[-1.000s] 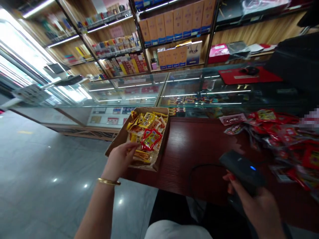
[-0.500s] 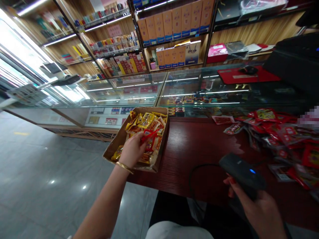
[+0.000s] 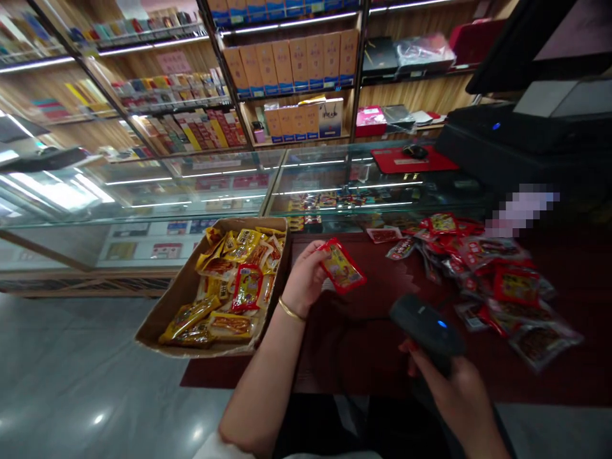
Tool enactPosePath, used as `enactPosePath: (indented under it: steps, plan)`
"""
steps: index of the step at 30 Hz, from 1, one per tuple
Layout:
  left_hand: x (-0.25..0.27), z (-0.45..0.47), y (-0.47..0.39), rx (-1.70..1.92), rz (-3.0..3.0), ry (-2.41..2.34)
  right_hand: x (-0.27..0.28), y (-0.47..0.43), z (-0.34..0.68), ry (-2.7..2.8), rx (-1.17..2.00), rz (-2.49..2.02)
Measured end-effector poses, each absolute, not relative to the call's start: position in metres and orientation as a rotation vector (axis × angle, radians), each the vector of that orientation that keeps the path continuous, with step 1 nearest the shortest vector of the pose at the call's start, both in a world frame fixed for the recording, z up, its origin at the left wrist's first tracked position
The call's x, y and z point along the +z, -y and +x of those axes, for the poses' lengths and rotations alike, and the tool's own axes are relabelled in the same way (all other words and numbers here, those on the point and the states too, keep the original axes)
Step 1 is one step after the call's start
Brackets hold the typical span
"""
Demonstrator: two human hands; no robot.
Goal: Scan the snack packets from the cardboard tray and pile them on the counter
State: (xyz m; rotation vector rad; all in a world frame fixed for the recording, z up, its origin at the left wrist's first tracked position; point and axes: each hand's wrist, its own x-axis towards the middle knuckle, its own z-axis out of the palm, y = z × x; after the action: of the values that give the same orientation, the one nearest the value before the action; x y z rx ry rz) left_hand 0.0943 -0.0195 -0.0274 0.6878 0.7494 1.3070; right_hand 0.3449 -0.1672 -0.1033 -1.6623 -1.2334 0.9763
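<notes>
My left hand (image 3: 308, 277) pinches a red-edged snack packet (image 3: 343, 266) by its left corner, holding it above the dark red wooden counter (image 3: 335, 344). To the right, my right hand (image 3: 454, 389) is wrapped round the handle of a black barcode scanner (image 3: 428, 331) with a blue light lit on top. The scanner's head points toward the held packet, apart from it. Left of my left hand stands an open cardboard box (image 3: 165, 309) of yellow snack packets (image 3: 232, 324), with one red packet (image 3: 247, 288) on top.
A loose pile of red and clear snack packets (image 3: 516, 287) covers the counter's right side. Behind runs a glass display case (image 3: 220, 185); a mouse (image 3: 414, 151) sits on a red mat (image 3: 382, 162) there. A black machine (image 3: 526, 153) stands at the back right.
My left hand has moved right, out of the cardboard box, with a red-edged packet in its fingers. The scanner stays in my right hand. The view has shifted to the right.
</notes>
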Motion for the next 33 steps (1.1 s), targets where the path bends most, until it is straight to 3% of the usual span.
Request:
enactPosePath:
  steps: [7,16,33]
  plan:
    - [-0.069,0.106,0.008,1.341,0.692,-0.949,-0.098,0.164,0.329,1.441,0.780,-1.705]
    - [-0.072,0.103,0.005,1.393,0.833,-1.158,-0.096,0.162,0.324,1.700,0.566,-1.643]
    - [-0.075,0.102,0.003,1.426,0.566,-1.108,-0.088,0.162,0.321,1.564,0.678,-1.667]
